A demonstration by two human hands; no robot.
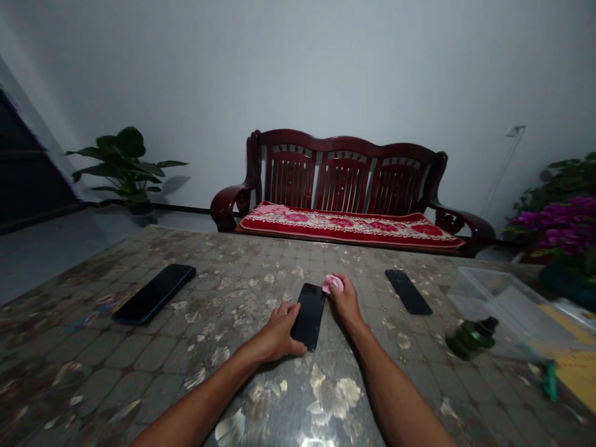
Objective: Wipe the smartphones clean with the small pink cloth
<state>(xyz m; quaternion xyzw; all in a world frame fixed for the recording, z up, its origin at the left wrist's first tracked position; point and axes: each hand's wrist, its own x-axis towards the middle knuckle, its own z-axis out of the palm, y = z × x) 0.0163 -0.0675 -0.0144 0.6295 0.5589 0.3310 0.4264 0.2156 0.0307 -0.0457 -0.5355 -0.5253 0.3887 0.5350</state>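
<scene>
A black smartphone (308, 318) lies on the patterned table in front of me, its back with a camera block facing up. My left hand (282, 330) grips it along its left side, fingers on the upper left edge and thumb at the lower end. At the phone's upper right corner, my right hand (345, 299) pinches a small crumpled pink cloth (333, 284). Whether the cloth touches the phone's edge or sits just beside it, I cannot tell.
Left on the table (139, 385) lies a larger dark phone (156, 294) beside coloured bands (107, 300). To the right are a thin black phone-shaped piece (408, 292), a green bottle (471, 338), a clear plastic box (500, 307) and a green object (550, 380). A wooden bench (347, 180) stands behind.
</scene>
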